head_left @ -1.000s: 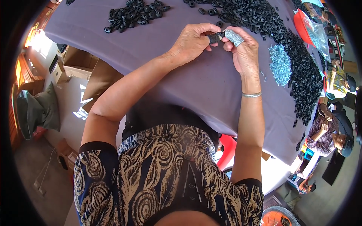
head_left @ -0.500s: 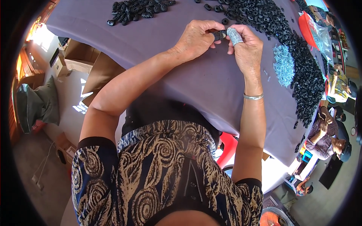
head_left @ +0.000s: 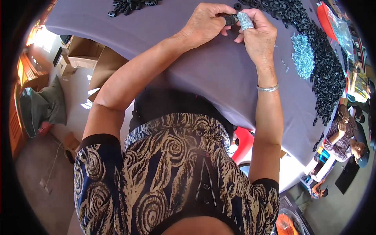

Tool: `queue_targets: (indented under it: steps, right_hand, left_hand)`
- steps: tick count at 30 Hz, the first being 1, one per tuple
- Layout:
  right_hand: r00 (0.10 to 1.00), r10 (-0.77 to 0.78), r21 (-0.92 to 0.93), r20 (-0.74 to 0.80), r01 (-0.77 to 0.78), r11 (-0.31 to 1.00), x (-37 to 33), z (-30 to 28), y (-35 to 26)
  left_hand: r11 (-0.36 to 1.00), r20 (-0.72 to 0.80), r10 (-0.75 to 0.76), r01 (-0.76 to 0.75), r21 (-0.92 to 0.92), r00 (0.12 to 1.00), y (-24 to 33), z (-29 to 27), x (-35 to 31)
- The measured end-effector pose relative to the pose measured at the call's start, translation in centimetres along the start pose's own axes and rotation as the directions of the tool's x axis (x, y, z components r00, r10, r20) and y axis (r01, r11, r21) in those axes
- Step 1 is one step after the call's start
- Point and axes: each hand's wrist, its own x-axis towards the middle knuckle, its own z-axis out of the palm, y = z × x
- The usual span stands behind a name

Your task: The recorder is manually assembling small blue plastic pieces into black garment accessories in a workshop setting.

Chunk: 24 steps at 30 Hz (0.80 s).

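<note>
My left hand pinches a small black ribbed plastic piece between thumb and fingers, above the far part of the table. Against its right end sits my right hand, whose thumb wears a silvery glittering cover. The right fingers are bent close together; whether they hold a small part is hidden. A heap of small black plastic pieces curves along the right side. Beside it lies a pile of tiny shiny light-blue coils, like small springs, with a few strays nearer my wrist.
A purple-grey cloth covers the table. More finished-looking black pieces lie at the far left. A red tray with a clear bag stands at the far right. Cardboard boxes are on the left floor; other people sit to the right.
Both hands appear higher in the picture, as does the table with its heaps, so the view has shifted. The left hand keeps its pinch on the black piece, with the right thumb against it.
</note>
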Motion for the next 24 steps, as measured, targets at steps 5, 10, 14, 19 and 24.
queue_targets:
  steps: [5, 10, 14, 19, 24]
  right_hand:
    - [1.000, 0.015, 0.062, -0.019, -0.014, 0.998, -0.2, 0.2, -0.3]
    - [1.000, 0.005, 0.078, -0.001, -0.005, 0.997, 0.1, -0.8, -0.5]
    - [0.999, 0.039, 0.135, -0.017, -0.036, 0.990, 0.1, -0.7, -0.7]
    - [0.994, 0.104, 0.352, 0.034, -0.110, 0.930, 0.5, -1.0, -0.1]
    - [0.957, 0.246, 0.452, 0.156, -0.290, 0.843, 0.5, -1.4, 0.5]
  left_hand:
    - [0.992, -0.002, 0.044, -0.044, -0.116, 0.999, -0.3, 0.1, 0.1]
    - [0.995, 0.052, 0.074, -0.070, -0.076, 0.996, 0.6, 0.2, -0.3]
    - [0.994, 0.040, 0.087, -0.084, -0.065, 0.995, 0.7, 0.2, -0.4]
    - [0.992, 0.034, 0.099, -0.095, -0.087, 0.995, 0.9, 0.4, -0.4]
    - [0.992, 0.048, 0.070, -0.064, -0.112, 0.996, 1.0, 0.3, -0.5]
